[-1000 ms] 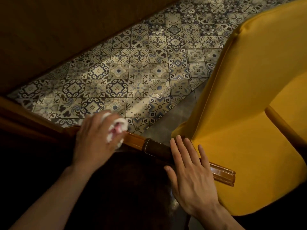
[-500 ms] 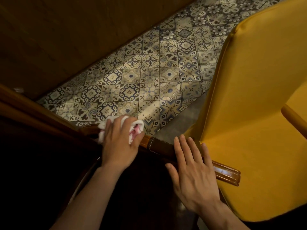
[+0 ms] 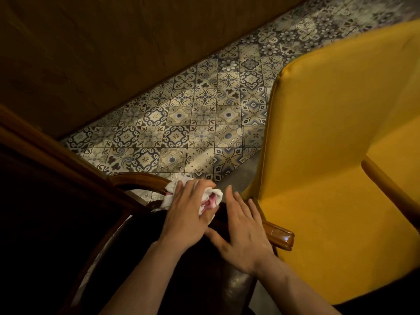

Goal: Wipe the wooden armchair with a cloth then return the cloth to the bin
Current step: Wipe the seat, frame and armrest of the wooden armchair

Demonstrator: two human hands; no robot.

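— Where is the cloth (image 3: 205,199) right now?

— Low in the middle of the frame, bunched up white with a pink patch, pressed onto the armrest (image 3: 276,235) of the wooden armchair (image 3: 52,160). The left hand (image 3: 185,214) is clenched over it, fingers wrapped across the top, so only the edges of the cloth stick out on either side.

— And the other hand?

— The right hand (image 3: 244,233) lies flat and released, fingers spread, resting on the same armrest just beside the left one. The thumb reaches toward the left hand's wrist; whether they touch, I cannot tell.

— How much of the armchair can you make out?

— Its dark frame fills the lower left of the frame. The glossy, rounded end of the armrest pokes out to the right of the right hand, close against a yellow upholstered chair (image 3: 341,144) that takes up the right side.

— What is underneath?

— A patterned tile floor (image 3: 200,119) runs diagonally through the centre, and a brown wall (image 3: 102,42) covers the upper left.
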